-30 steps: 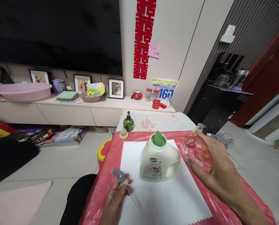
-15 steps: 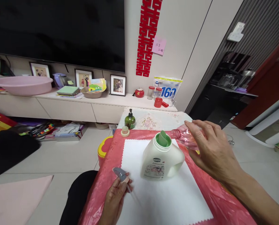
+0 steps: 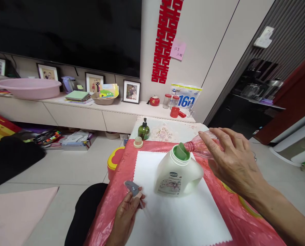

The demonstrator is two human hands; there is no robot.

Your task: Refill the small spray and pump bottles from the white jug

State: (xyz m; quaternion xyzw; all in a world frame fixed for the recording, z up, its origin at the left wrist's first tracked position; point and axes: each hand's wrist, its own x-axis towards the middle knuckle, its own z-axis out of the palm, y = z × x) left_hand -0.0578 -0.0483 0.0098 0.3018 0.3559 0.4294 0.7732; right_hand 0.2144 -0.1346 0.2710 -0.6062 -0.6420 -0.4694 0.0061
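Observation:
My right hand (image 3: 231, 157) is closed around a clear pink bottle (image 3: 202, 146), tipped on its side with its open neck at the mouth of a large pale-green detergent jug (image 3: 176, 176). The jug stands upright and uncapped, a green spout showing inside its opening. Low over the white cloth (image 3: 183, 218), my left hand (image 3: 128, 210) grips a grey spray head (image 3: 132, 188) with a thin clear tube hanging down. A pale cap (image 3: 138, 142) lies on the red table cover behind the cloth, near a green pump bottle (image 3: 143, 130).
A red plastic cover (image 3: 111, 205) drapes the table. Behind stands a low cabinet (image 3: 78, 111) with a pink basin (image 3: 29, 89), picture frames, jars and a white packet (image 3: 185, 95). A red-and-yellow stool (image 3: 114, 160) is left of the table.
The pink bottle has moved left, bringing its neck from beside the jug to the jug's mouth. My left hand still holds the spray head in nearly the same place.

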